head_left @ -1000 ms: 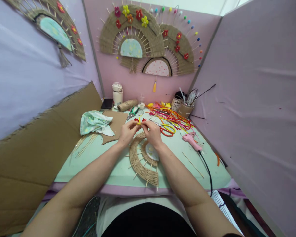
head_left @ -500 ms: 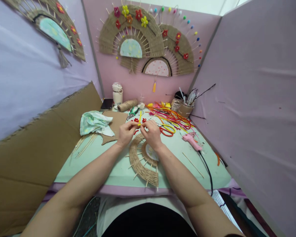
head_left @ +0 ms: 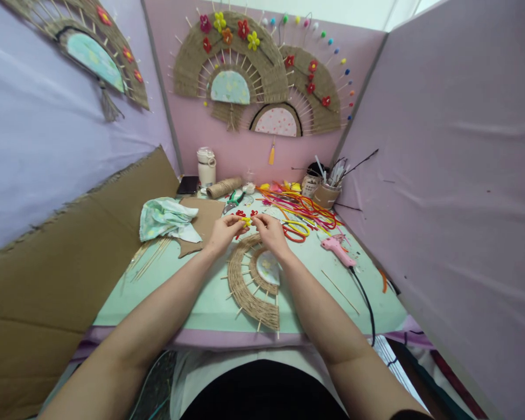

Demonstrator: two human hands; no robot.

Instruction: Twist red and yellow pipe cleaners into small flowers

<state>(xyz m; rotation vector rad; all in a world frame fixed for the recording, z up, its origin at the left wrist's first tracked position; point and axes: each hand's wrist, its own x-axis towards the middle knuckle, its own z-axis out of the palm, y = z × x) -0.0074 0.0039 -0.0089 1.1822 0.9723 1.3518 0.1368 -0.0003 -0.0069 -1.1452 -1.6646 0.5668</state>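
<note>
A small yellow pipe cleaner [head_left: 246, 221], bent into loops, is held up between my two hands. My left hand [head_left: 224, 232] pinches its left side with thumb and fingertips. On its other side my right hand [head_left: 269, 233] is closed, fingertips at the yellow loops. Just behind the fingers lie red pipe-cleaner flowers [head_left: 241, 214], partly hidden. Below my hands, a half-round twine fan [head_left: 250, 294] with wooden sticks and a pale fabric centre rests on the table. Scissors [head_left: 295, 231] with red and yellow handles lie right of my right hand.
A pink glue gun [head_left: 339, 249] with a black cord lies at right, near a thin stick [head_left: 340, 291]. Pipe cleaners [head_left: 304, 207] are heaped behind. Green patterned cloth [head_left: 168, 219], cardboard [head_left: 207, 216], a twine roll [head_left: 224, 187] and a white bottle [head_left: 206, 167] stand or lie left and back.
The yellow pipe cleaner had a straight end sticking up; now it is a compact looped shape. My hands have shifted slightly, and more of the fan's fabric centre shows.
</note>
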